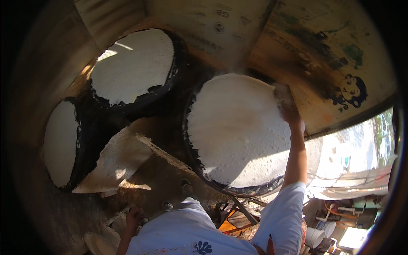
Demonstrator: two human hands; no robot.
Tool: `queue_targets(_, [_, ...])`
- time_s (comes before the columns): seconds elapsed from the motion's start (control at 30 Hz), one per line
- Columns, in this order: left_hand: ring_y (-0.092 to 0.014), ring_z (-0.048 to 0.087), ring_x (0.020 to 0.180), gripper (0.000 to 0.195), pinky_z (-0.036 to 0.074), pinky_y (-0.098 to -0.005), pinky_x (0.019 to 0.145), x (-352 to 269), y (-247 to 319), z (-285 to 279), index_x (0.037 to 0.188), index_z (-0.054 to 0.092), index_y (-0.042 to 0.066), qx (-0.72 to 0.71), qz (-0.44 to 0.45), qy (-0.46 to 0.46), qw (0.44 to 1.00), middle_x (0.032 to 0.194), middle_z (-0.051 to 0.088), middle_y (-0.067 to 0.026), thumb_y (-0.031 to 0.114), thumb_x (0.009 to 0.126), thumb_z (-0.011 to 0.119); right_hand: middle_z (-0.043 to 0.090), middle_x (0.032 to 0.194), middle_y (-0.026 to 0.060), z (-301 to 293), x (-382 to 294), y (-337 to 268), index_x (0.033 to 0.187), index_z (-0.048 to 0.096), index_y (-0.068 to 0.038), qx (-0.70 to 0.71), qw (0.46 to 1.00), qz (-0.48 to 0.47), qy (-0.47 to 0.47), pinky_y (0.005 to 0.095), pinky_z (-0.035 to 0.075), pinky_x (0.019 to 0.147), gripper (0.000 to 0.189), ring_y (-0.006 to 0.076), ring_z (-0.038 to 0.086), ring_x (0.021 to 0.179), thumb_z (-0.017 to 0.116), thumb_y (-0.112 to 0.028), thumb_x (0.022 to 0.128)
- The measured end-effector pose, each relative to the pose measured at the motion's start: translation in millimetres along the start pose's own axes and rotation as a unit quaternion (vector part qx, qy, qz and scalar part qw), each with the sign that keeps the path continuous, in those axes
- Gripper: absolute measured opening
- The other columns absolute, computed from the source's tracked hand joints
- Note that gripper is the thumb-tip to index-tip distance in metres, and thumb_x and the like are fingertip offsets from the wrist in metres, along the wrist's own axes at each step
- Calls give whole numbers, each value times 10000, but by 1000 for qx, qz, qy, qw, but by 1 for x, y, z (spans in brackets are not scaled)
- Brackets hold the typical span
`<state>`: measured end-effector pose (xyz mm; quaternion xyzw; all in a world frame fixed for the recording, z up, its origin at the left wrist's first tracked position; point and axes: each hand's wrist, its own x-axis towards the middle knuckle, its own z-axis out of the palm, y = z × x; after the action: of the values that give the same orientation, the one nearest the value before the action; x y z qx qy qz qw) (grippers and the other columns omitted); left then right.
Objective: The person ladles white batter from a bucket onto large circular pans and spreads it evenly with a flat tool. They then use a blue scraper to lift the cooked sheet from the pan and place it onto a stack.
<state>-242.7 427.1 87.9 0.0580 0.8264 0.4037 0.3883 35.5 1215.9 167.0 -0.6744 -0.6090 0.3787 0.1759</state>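
Observation:
My right hand [287, 103] reaches out to the far right edge of a wide round griddle [191, 153] with a black rim. A white, batter-like sheet [237, 127] covers the griddle; bubbles dot its near right part. Motion blur hides whether my fingers grip the sheet's edge or only touch it. My left hand [135, 216] hangs low beside my body, near a pale round basin [98, 242]. Its fingers are too dark and small to make out.
Two more round pans hold white layers [134, 67] [60, 143] at the left. Between them and my body lie a pale bent sheet [122, 156] and a rough stick [165, 156]. Printed panels [220, 35] stand behind the griddle. White buckets [315, 237] are at lower right.

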Motion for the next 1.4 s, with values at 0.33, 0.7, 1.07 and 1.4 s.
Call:
queue_targets(0.33, [-194, 634, 828, 245, 505, -326, 722, -59, -82, -12, 1070, 623, 15, 0, -45, 59, 997, 924, 659, -113, 107, 850, 567, 670, 897, 138, 255, -118, -179, 967, 660, -82, -411, 734, -519, -154, 415, 502, 693, 591, 309, 636, 839, 740, -549, 614])
queue_targets(0.7, [-257, 641, 806, 274, 500, -360, 722, -159, -189, -8, 1074, 627, 61, -94, -117, 259, 954, 917, 663, -151, 203, 842, 593, 609, 616, 144, 447, -666, -72, 1442, 124, -75, -164, 371, -763, -503, 441, 459, 486, 983, 331, 587, 520, 702, -381, 709])
queue_targets(1.07, [-299, 608, 840, 159, 485, -396, 777, -326, -366, -48, 927, 630, 64, -26, -185, 655, 733, 867, 638, -123, 29, 785, 568, 611, 828, 162, 495, -905, 136, 1399, 256, -5, -204, 392, -799, -409, 427, 498, 616, 663, 325, 605, 677, 563, -111, 821])
queue_targets(1.4, [-311, 453, 1183, 368, 329, -473, 983, -421, -509, -147, 1109, 554, 30, 213, -430, 590, 649, 1215, 501, -169, 138, 758, 587, 623, 975, 205, 478, -805, 207, 1444, 5, -67, -390, 426, -728, -368, 465, 491, 707, 765, 377, 616, 821, 504, -142, 869])
